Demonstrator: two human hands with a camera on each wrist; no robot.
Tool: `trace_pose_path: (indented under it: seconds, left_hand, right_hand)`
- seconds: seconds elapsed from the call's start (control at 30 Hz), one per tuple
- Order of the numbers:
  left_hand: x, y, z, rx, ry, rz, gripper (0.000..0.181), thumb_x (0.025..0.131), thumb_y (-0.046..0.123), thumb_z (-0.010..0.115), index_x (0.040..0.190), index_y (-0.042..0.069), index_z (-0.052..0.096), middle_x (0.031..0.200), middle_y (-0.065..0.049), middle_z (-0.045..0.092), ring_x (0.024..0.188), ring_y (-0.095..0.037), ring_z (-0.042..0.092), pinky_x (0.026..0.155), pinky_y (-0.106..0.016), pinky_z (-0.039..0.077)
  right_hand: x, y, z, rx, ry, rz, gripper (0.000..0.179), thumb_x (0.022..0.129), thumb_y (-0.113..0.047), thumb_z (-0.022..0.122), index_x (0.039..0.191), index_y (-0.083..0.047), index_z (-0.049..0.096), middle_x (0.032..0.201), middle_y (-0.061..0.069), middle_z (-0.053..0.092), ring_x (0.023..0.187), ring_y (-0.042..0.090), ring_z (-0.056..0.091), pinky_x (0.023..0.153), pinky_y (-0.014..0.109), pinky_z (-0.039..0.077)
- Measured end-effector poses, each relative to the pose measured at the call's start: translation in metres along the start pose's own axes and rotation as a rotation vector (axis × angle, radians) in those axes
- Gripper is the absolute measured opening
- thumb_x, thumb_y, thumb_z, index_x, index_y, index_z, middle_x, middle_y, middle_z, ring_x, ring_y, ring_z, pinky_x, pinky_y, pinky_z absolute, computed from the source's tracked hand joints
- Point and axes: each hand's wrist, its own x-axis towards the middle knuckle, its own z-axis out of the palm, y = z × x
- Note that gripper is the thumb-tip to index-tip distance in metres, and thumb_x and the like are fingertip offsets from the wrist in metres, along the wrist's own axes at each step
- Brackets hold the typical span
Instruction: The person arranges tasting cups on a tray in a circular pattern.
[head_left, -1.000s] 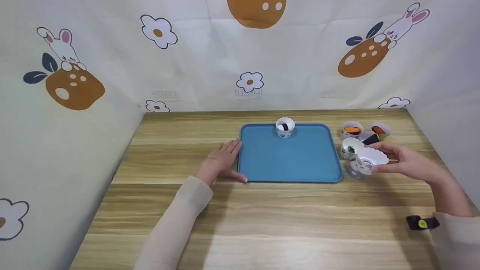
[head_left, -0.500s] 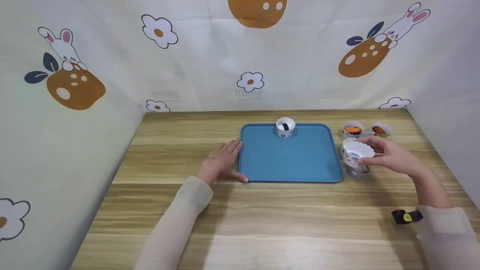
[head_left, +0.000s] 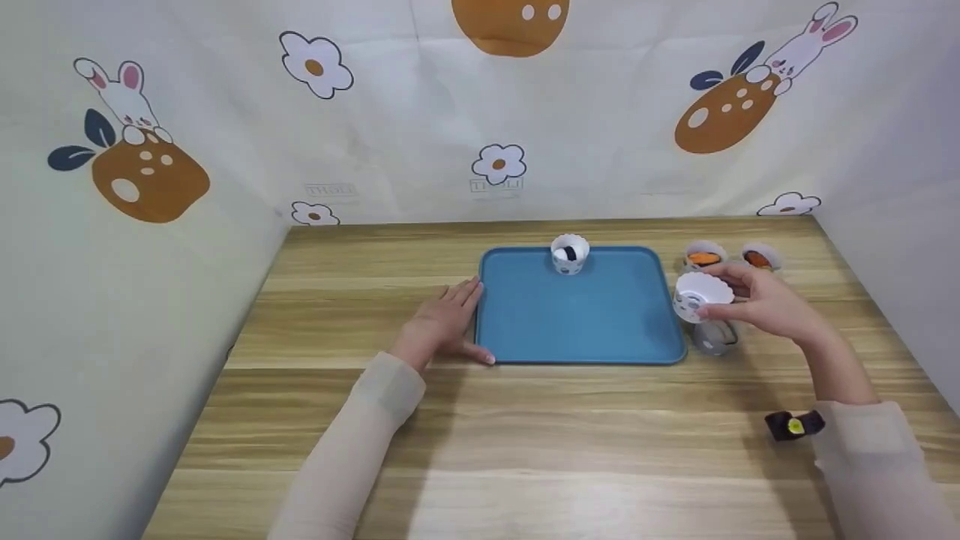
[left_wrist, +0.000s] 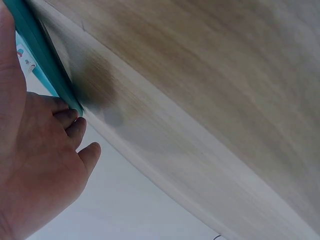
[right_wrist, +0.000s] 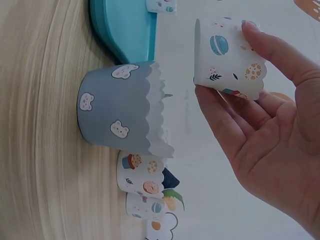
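In the head view, my right hand [head_left: 765,304] pinches a white scalloped paper cup [head_left: 703,298] between thumb and fingers, at the tray's right edge. The right wrist view shows this cup [right_wrist: 227,57] raised off the table, with macaron and cookie prints. Just below it stands a grey paper cup [head_left: 715,340] with bear faces [right_wrist: 119,129]. My left hand [head_left: 442,322] lies with straight fingers against the left side of the blue tray [head_left: 577,315]. On the tray's far edge sits another white paper cup [head_left: 568,266], holding a small black-and-white piece.
Behind my right hand are a cup with an orange piece [head_left: 703,259] and a cup with a reddish piece [head_left: 757,259]. A dark triangular piece [right_wrist: 170,178] shows from a cup in the right wrist view. Patterned fabric [head_left: 390,112] hangs behind the wooden table.
My right hand has carried the white paper cup left and slightly away, from over the grey cup toward the tray's right edge. The left hand and tray have stayed put.
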Motion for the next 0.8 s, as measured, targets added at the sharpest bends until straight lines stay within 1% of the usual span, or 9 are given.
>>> trace_pose_path:
  seconds: [0.13,0.27,0.4,0.6,0.7,0.8]
  left_hand:
    - [-0.001,0.000,0.000,-0.006,0.004,0.002,0.128,0.074,0.074,0.069,0.161,0.005,0.004,0.170,-0.011,0.001,0.158,-0.025,0.004,0.129,-0.043,0.008]
    - [0.000,0.000,-0.001,-0.011,-0.004,-0.005,0.129,0.074,0.075,0.069,0.161,0.006,0.003,0.170,-0.010,0.000,0.158,-0.024,0.004,0.129,-0.042,0.008]
    - [0.001,-0.001,0.000,-0.019,-0.008,-0.011,0.130,0.073,0.077,0.068,0.161,0.007,0.002,0.170,-0.009,-0.001,0.158,-0.023,0.003,0.129,-0.041,0.007]
    - [0.002,0.000,0.000,0.030,-0.010,-0.003,0.129,0.074,0.078,0.066,0.161,0.006,0.003,0.170,-0.010,0.000,0.158,-0.024,0.004,0.129,-0.044,0.009]
    - [0.002,0.000,-0.001,0.041,-0.016,-0.004,0.129,0.074,0.078,0.065,0.161,0.006,0.002,0.170,-0.010,0.000,0.158,-0.024,0.003,0.129,-0.045,0.009]
    - [0.002,0.000,0.000,0.034,-0.014,-0.005,0.129,0.074,0.079,0.065,0.161,0.006,0.003,0.170,-0.009,0.000,0.158,-0.024,0.003,0.129,-0.043,0.009]
  right_hand:
    - [0.005,0.000,0.003,-0.005,0.005,0.001,0.051,0.087,-0.006,0.075,0.130,0.011,0.054,0.113,0.011,0.062,0.090,-0.002,0.061,0.073,0.012,0.051]
    - [0.010,-0.003,0.006,0.023,0.006,0.005,0.053,0.087,-0.005,0.075,0.132,0.012,0.052,0.115,0.020,0.063,0.089,-0.002,0.061,0.072,0.014,0.053]
    - [0.015,-0.005,0.010,0.008,0.019,0.010,0.053,0.087,-0.008,0.076,0.131,0.010,0.053,0.119,0.025,0.062,0.088,-0.001,0.060,0.071,0.015,0.053]
    - [0.024,-0.007,0.016,-0.022,0.036,0.021,0.052,0.086,-0.012,0.078,0.129,0.006,0.056,0.123,0.025,0.062,0.090,0.002,0.059,0.073,0.014,0.051]
    - [0.028,-0.009,0.019,-0.046,0.038,0.054,0.055,0.086,-0.016,0.078,0.132,0.006,0.055,0.125,0.025,0.062,0.094,0.006,0.060,0.074,0.012,0.050]
    - [0.032,-0.009,0.022,-0.065,0.033,0.080,0.060,0.088,-0.021,0.078,0.135,0.006,0.052,0.129,0.026,0.061,0.102,0.018,0.060,0.074,0.013,0.049]
